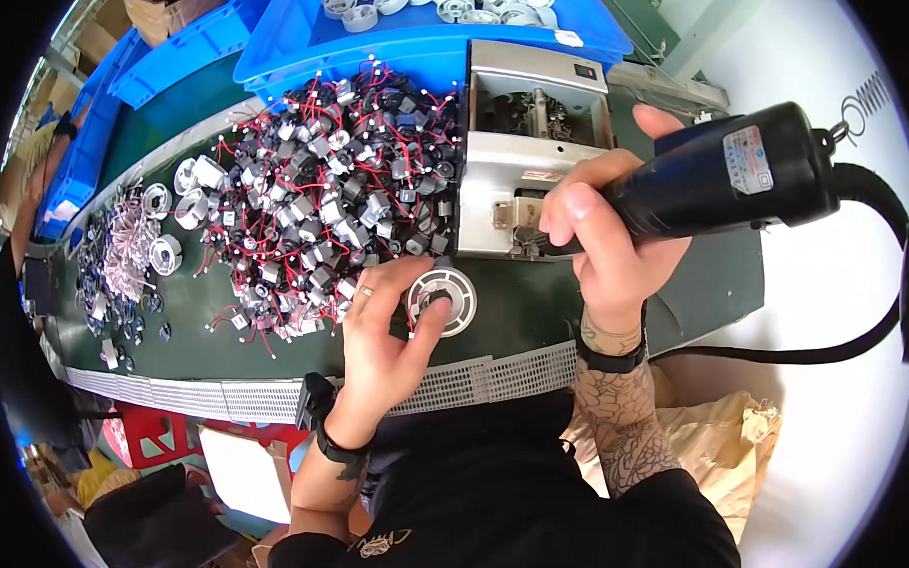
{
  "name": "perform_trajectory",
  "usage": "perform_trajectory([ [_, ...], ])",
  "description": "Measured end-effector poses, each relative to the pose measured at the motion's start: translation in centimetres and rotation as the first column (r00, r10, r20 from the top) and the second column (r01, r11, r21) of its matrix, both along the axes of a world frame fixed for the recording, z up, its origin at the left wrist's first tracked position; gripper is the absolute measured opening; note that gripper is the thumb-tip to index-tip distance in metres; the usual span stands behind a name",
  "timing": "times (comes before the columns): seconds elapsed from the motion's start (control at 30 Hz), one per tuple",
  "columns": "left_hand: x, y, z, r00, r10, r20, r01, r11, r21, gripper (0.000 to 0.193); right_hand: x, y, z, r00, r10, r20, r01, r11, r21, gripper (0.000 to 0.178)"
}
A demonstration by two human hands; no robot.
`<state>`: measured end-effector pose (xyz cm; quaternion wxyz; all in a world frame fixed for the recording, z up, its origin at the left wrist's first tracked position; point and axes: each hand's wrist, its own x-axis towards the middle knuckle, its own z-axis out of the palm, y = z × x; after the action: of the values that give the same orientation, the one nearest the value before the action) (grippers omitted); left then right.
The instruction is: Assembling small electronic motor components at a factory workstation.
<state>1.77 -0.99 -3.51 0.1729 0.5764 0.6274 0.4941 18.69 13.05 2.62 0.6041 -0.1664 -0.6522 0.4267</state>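
My left hand [382,342] is closed on a round white plastic housing [463,319] that lies on the green bench top. Its thumb reaches over a dark part inside the ring. My right hand [617,230] grips a black electric screwdriver [718,183], tilted with its cable end up to the right. The driver's nose points at the front opening of a grey metal screw feeder [483,175]. Whether the bit touches a screw there is too small to tell. Just left of the feeder rises a big heap of small motors [327,199] with red wires.
Several white rings [165,254] and a pile of small wired parts [125,252] lie farther left. Behind stands a blue crate [383,51] with white housings. A perforated strip [471,380] edges the bench. The black driver cable [802,354] loops at right. Another person's arm [38,179] shows far left.
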Motion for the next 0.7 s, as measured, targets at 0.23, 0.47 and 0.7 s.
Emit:
perform_trajectory([
  [0.23,0.0,-0.1,0.0,0.999,-0.003,0.040,0.004,1.000,-0.014,0.033,-0.3,-0.3,0.0,1.000,0.030,-0.008,-0.030,0.999,-0.027,0.063],
  [0.47,-0.3,0.1,0.2,0.999,-0.006,0.052,0.007,1.000,-0.030,0.030,-0.6,-0.5,0.1,1.000,0.021,0.011,-0.020,0.997,-0.070,0.064],
  [0.7,-0.8,0.6,0.4,0.995,-0.007,0.103,0.010,1.000,-0.029,0.023,0.2,-2.1,2.1,0.980,0.189,-0.065,-0.200,0.951,-0.237,0.070],
])
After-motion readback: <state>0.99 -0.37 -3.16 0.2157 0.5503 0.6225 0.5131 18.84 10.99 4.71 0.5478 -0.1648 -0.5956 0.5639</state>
